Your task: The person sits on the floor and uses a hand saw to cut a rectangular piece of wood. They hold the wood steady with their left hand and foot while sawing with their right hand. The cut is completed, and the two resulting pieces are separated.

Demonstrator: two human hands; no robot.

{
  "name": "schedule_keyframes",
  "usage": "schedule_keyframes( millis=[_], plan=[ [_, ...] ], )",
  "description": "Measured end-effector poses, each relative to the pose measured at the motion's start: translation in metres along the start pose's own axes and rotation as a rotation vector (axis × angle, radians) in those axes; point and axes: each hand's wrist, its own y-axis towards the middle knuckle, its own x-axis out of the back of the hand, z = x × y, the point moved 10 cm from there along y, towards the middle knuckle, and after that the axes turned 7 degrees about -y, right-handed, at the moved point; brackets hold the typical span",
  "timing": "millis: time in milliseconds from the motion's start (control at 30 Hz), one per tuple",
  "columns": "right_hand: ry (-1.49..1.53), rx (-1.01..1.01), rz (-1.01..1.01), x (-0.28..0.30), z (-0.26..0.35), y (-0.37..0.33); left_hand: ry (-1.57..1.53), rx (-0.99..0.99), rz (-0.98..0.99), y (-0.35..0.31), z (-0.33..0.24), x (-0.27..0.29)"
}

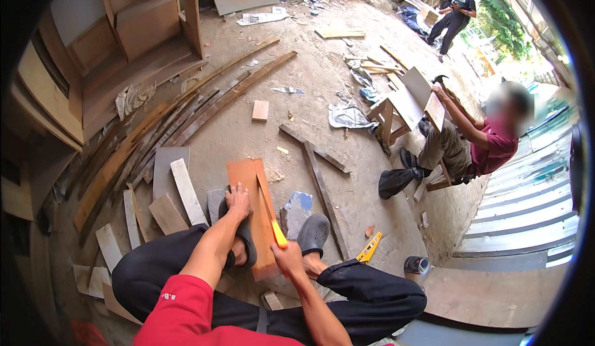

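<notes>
In the head view, the left hand (237,201) lies on a reddish-brown board (263,247), and the right hand (287,260) holds a saw (279,234).

The left hand is opened, its fingers a little spread and flat on the upper part of the board, grasping nothing; the right hand is closed around the lower part of the yellow handle, and some of its fingers are hidden. The board is on the floor (217,136), between the two grey clogs (313,233); whether the left clog touches it, I cannot tell. The saw's blade is seen as a narrow line above the board, so its teeth are hard to make out. The right sleeve is cut off by the lower edge.
</notes>
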Motion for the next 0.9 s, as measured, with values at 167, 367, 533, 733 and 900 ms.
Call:
schedule_keyframes(
  millis=[167, 367, 533, 733, 900],
  plan=[
    [-0.026, 0.036, -0.043, 0.010, -0.018, -0.002, 0.177, -0.056, -0.017, -0.003, -0.028, 0.013],
    [-0.036, -0.025, 0.086, 0.003, -0.004, -0.007, -0.055, -0.011, -0.028, 0.022, 0.015, -0.011],
    [-0.036, -0.080, 0.071, 0.012, -0.013, -0.009, -0.021, -0.004, 0.021, 0.021, -0.006, -0.002],
    [-0.029, -0.029, 0.080, 0.000, 0.000, 0.022, 0.034, -0.061, -0.022, 0.023, -0.011, 0.015],
    [-0.007, -0.019, 0.089, -0.011, 0.007, 0.026, -0.052, -0.045, 0.014, 0.048, 0.012, 0.024]
  ],
)
